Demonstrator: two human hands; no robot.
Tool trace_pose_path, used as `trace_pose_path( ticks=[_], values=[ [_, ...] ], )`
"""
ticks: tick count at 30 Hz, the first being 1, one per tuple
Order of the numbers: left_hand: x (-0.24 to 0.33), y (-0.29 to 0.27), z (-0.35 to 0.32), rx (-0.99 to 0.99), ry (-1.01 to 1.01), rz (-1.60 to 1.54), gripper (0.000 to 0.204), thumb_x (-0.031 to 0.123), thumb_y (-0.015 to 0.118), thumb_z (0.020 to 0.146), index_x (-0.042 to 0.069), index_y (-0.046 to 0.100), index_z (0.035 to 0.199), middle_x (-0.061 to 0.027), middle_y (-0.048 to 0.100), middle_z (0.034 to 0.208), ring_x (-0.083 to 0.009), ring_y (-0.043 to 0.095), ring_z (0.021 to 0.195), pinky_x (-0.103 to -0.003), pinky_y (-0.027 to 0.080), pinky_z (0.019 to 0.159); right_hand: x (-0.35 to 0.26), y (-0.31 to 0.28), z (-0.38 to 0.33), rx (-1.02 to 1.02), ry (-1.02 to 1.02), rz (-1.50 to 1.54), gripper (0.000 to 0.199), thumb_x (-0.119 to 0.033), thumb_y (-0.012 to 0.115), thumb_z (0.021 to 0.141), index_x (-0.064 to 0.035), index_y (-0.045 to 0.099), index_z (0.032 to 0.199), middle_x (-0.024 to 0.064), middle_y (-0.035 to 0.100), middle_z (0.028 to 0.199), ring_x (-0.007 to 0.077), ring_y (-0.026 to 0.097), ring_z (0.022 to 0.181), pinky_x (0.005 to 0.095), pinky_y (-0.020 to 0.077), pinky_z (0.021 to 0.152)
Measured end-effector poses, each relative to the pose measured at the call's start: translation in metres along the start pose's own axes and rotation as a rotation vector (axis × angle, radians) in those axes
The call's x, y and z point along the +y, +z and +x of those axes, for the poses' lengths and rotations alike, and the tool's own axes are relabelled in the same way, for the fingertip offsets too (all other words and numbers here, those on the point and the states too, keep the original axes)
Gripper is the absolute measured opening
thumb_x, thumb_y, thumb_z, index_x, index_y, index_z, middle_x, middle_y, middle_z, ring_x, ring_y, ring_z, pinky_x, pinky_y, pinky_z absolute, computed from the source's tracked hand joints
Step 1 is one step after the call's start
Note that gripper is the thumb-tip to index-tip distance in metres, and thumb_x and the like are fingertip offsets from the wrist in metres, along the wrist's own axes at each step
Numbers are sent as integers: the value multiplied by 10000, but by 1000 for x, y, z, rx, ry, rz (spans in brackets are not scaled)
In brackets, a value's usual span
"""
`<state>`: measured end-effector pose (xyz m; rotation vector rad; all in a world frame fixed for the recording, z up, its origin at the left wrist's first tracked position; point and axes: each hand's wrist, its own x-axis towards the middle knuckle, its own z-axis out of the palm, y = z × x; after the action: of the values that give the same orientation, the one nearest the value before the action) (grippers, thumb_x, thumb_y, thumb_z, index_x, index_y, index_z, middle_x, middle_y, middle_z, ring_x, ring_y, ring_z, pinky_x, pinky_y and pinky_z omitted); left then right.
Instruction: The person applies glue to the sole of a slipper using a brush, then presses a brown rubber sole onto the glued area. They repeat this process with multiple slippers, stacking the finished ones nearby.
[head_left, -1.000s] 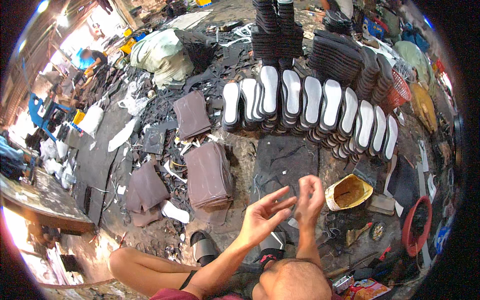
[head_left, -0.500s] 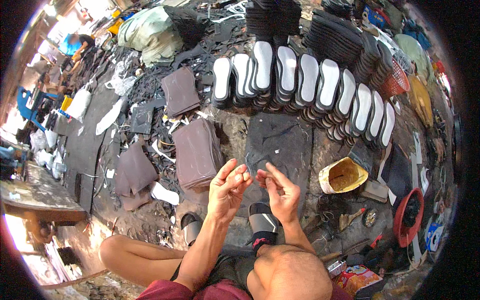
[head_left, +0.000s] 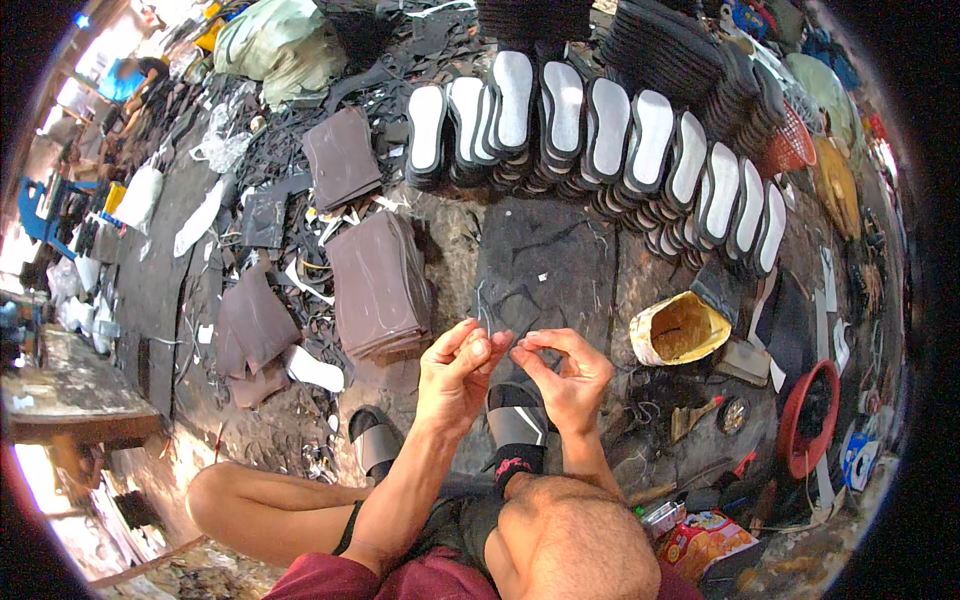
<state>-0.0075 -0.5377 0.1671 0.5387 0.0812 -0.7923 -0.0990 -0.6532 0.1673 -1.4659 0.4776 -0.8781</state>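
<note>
My left hand [head_left: 455, 375] is raised in front of my knees, fingers curled and thumb tip pressed against them. Close beside it, my right hand [head_left: 572, 382] pinches thumb and forefinger together, its fingertips almost meeting the left ones. Whatever lies between the fingers is too small to make out. A thin pale strand [head_left: 482, 300] shows just above the left fingertips; whether it is held or lies on the mat I cannot tell. Beneath and beyond the hands lies a dark mat [head_left: 545, 250]. A stack of brown sheets [head_left: 378, 285] is left of the left hand.
Stacks of black sole pieces topped with white insoles [head_left: 608, 128] curve across the far side. A yellowish open container [head_left: 680, 330], a brush [head_left: 693, 418] and a red basin [head_left: 808, 420] stand at the right. Dark scraps [head_left: 285, 130] cover the far left floor; a person [head_left: 135, 80] sits beyond.
My right forefinger, stretched out before, has bent down to the thumb in a pinch. Both hands stay close together; the whole view has shifted slightly.
</note>
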Motion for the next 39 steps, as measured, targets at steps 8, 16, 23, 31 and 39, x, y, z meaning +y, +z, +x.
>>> trace_pose_path(
  ticks=[8,16,23,31,39],
  values=[
    [-4,10,-2,-80,11,184,231,44,668,933,32,665,1164,-83,697,910,-238,700,855,-447,470,1063,-2,-3,-2,34,166,146,165,-16,745,870,23,719,1029,108,744,970,164,704,883,288,544,811],
    [-6,3,5,145,129,170,228,28,629,960,122,549,1153,51,402,633,-94,396,503,-338,514,830,4,-9,-7,45,208,191,194,21,696,896,52,675,1087,154,728,995,193,706,898,294,563,837],
    [-1,5,5,17,-46,121,751,49,639,941,105,230,1568,-97,605,1139,-200,610,1108,-395,516,988,2,-15,-4,55,251,189,250,-11,674,918,48,654,1160,161,727,1013,197,698,920,317,560,854],
    [-1,-3,7,45,-98,227,729,59,671,933,75,286,1553,-53,681,844,-188,699,793,-384,603,812,2,-16,-2,33,295,221,271,-39,697,910,13,667,1174,132,733,1031,163,688,960,290,535,867],
    [-7,-13,8,-9,-136,329,839,58,789,844,30,306,1529,-32,660,811,-148,661,786,-340,554,839,-9,-11,5,-261,-68,-117,207,-41,766,835,5,737,1035,112,734,988,194,689,868,314,532,790]
  ],
)
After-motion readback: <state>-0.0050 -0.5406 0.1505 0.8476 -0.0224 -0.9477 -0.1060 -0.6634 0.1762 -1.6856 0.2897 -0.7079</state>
